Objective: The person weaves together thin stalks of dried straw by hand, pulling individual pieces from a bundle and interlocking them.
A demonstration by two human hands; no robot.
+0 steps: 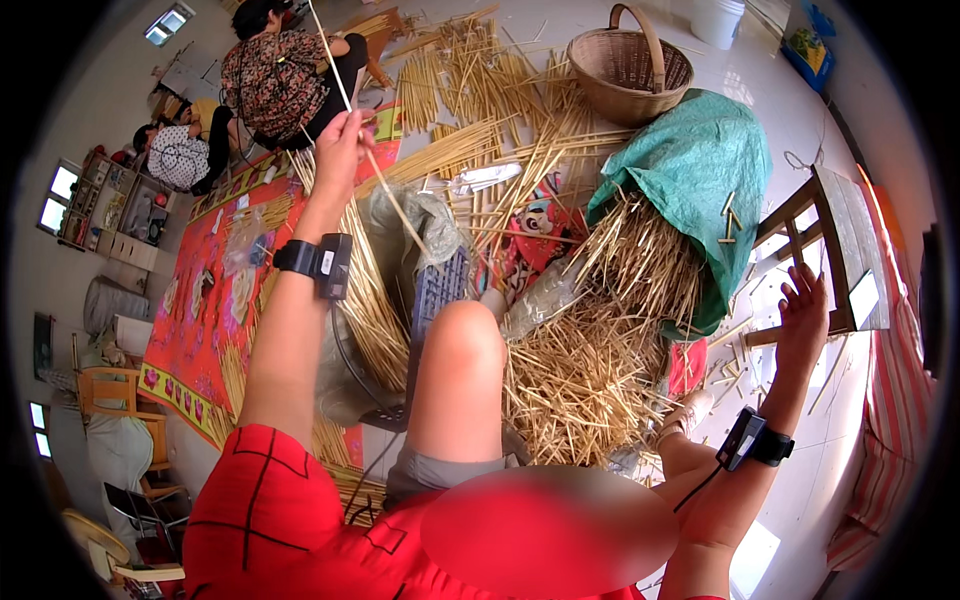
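My left hand (pixel 343 146) is raised and pinches a long pale straw stalk (pixel 395 201). The stalk slants from above the hand down towards a grey-blue plastic crate (pixel 448 281). Under my left forearm, a bundle of long straw stalks (pixel 369 315) stands in a greyish sack (pixel 341 367). My right hand (pixel 804 309) is held out to the right with its fingers apart and nothing visible in it. It appears in front of a wooden stool (pixel 832 232); whether they touch I cannot tell. Between my legs lies a heap of short cut straw (pixel 585 390).
A green woven sack (pixel 697 150) spills straw. Beyond it stands a wicker basket (pixel 626 71), with a white bucket (pixel 718 22) farther back. Straw bundles (pixel 480 71) cover the floor ahead. Two people (pixel 281 82) sit by a red floral mat (pixel 225 285) at left.
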